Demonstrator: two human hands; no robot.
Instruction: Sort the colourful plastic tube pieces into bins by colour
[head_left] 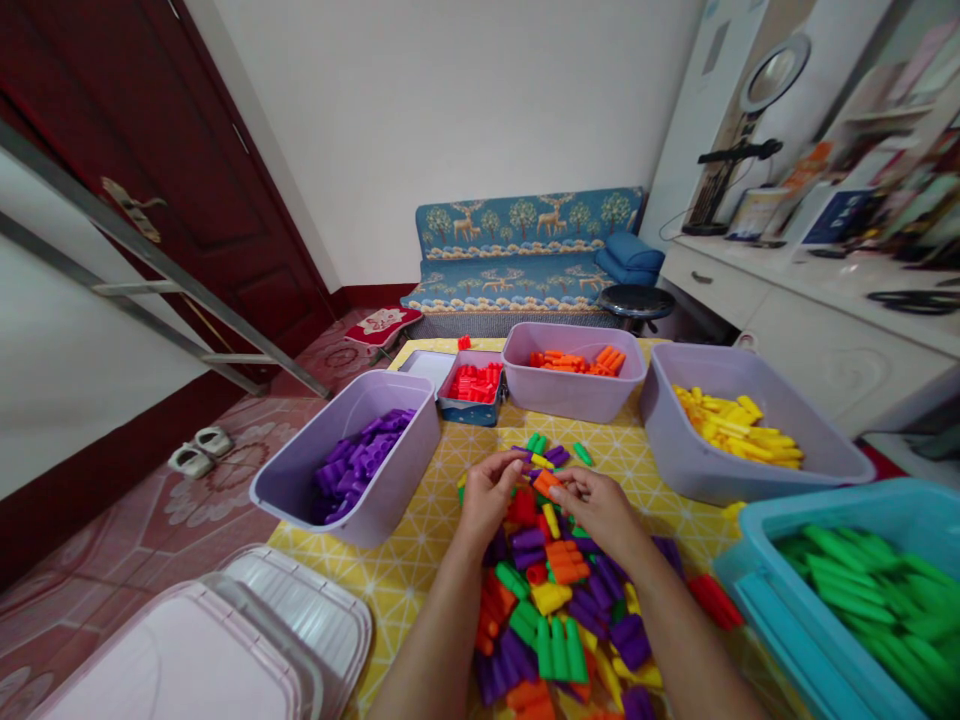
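A mixed pile of plastic tube-shaped building blocks [568,605] in orange, purple, green, yellow and red lies on the table between my forearms. My right hand [600,508] pinches an orange block [547,483] over the far part of the pile. Close beside it, my left hand [489,492] has thumb and forefinger drawn together at a small purple block [523,452], partly hidden by the fingertips. Just past my hands lie a few loose pieces, among them a green block [583,454].
Bins ring the pile: purple blocks in a lilac bin [409,480], red in a tin [471,412], orange in another bin [574,393], yellow in a third [690,472], green in a turquoise bin [787,620]. Stacked lids [187,650] lie front left. A metal ladder [150,250] leans left.
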